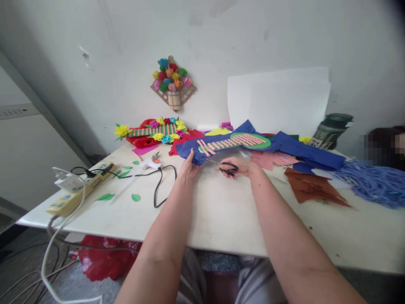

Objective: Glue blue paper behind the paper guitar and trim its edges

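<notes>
My right hand (238, 166) is closed round the dark handles of a pair of scissors (229, 169), whose blades point left at the near edge of a dark blue sheet (186, 150). My left hand (189, 165) pinches that sheet at its left end, thumb on top. On the blue sheet lies a green guitar-like shape (267, 143) with woven pink strips (247, 139) across it. Whether the blades are cutting into the sheet I cannot tell.
A white glue gun (150, 164) with a black cord, green paper leaves (136, 197) and a power strip (79, 190) are on the left. A flower-decked woven piece (155, 131) stands behind. Brown sheet (311, 185), blue strands (376, 181) and a dark bottle (330, 131) are right.
</notes>
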The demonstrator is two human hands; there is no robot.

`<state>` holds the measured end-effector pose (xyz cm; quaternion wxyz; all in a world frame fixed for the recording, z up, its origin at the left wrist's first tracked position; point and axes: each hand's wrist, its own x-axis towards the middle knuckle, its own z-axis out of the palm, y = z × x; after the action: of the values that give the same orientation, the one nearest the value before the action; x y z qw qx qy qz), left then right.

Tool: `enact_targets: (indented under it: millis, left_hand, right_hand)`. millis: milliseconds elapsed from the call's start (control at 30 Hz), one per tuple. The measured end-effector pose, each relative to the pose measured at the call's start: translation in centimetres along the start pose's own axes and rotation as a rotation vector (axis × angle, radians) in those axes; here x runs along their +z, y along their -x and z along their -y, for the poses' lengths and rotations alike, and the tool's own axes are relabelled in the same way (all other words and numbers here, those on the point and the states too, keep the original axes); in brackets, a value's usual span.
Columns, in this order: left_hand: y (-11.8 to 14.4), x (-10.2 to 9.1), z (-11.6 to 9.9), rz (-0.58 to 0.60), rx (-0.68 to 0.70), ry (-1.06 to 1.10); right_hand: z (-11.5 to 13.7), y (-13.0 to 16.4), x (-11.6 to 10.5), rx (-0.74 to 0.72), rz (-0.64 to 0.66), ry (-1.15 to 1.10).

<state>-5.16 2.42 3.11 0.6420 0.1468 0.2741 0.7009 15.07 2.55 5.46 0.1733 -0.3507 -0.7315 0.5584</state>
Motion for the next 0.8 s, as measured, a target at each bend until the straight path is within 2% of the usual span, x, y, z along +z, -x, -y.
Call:
enact_targets:
  millis: [133, 467, 800]
  left_hand:
    - [-0.2, -0.2, 0.2, 0.036, 0.014, -0.009]
    - [-0.1, -0.5, 0.2, 0.017, 0.025, -0.008]
    - [-0.4, -0.6, 0.3, 0.005, 0.045, 0.004]
  right_hand:
    - [-0.1, -0.7, 0.6, -0.002, -0.028, -0.010]
    - [0.1, -1.6, 2.1, 0.012, -0.097, 0.020]
    - [-0.4, -2.2, 2.1, 0.020, -0.114, 0.037]
